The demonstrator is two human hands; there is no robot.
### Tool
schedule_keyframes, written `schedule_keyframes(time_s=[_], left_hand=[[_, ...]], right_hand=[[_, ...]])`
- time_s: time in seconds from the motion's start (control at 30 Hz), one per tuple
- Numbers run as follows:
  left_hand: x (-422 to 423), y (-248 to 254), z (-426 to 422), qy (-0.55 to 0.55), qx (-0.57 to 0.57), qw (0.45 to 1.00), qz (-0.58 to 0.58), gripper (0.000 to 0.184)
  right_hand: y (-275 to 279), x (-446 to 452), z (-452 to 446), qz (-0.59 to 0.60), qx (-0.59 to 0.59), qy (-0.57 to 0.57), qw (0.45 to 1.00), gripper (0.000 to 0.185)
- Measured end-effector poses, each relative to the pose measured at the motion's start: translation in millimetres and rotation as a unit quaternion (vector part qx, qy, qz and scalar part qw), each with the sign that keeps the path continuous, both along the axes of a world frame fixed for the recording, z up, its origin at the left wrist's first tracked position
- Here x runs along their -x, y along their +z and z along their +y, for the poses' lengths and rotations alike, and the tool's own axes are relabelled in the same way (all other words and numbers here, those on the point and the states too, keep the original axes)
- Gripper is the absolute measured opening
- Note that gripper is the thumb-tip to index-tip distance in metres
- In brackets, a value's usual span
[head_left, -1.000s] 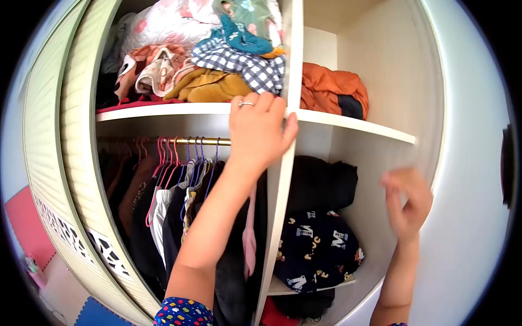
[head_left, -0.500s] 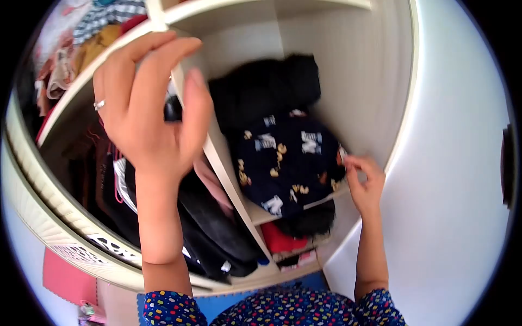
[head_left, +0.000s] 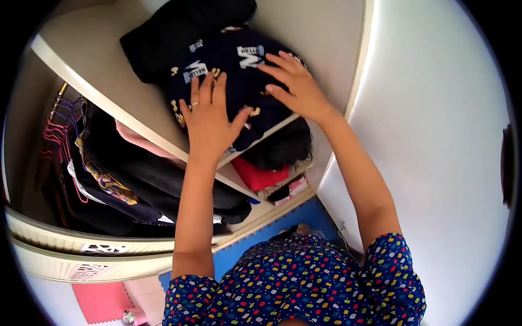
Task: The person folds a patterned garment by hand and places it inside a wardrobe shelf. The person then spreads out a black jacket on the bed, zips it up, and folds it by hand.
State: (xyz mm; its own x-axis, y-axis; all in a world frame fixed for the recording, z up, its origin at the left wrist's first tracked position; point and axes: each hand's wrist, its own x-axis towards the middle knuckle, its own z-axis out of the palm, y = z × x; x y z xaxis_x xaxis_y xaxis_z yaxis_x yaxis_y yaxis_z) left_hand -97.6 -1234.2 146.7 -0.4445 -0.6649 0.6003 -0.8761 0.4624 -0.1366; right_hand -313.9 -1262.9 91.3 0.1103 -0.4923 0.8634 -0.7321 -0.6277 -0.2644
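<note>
Navy printed bundle [head_left: 239,84], one, on shelf [head_left: 261,138]; left hand [head_left: 209,122] and right hand [head_left: 300,89] splayed across it, apparently touching, grasping nothing; black bundle [head_left: 185,35] adjoining.

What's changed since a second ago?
The left hand came off the upper shelf's edge and moved down over the printed bundle; the right hand moved inward from the right, also over it. The printed bundle still sits on its shelf, against the black bundle.

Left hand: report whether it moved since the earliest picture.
Yes: the left hand moved from beside the cream upright divider, down and right, over the navy patterned fabric bundle.
</note>
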Motion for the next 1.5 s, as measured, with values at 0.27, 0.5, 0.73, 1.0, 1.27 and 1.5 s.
schedule_keyframes(time_s=[0.27, 0.5, 0.73, 1.0, 1.27, 1.5], left_hand=[[3.2, -130.7, 94.0, -0.325, -0.128, 0.930, 0.112, 0.034], [-38.2, -344.0, -10.9, 0.099, -0.392, 0.765, 0.502, 0.074], [-27.4, -373.8, -44.8, 0.112, -0.418, 0.534, 0.726, 0.083], [-9.0, -302.4, -17.6, 0.156, -0.504, 0.312, 0.790, 0.086], [-18.2, -316.5, -24.8, -0.054, -0.536, 0.275, 0.797, 0.088], [-27.6, -375.7, -64.0, 0.033, -0.515, 0.197, 0.834, 0.051]], right_hand=[[-152.0, -3.8, 127.7, -0.326, -0.219, 0.052, 0.918, 0.025], [-214.5, -28.1, 94.1, -0.255, -0.229, -0.049, 0.938, 0.049], [-225.0, -44.4, -11.9, -0.218, -0.357, -0.176, 0.891, 0.093], [-280.9, -68.5, -33.5, -0.280, -0.519, -0.059, 0.805, 0.072], [-235.3, -64.8, 65.9, -0.208, -0.464, -0.029, 0.861, 0.032], [-233.4, -90.2, 120.9, -0.050, -0.412, 0.067, 0.907, 0.020]])
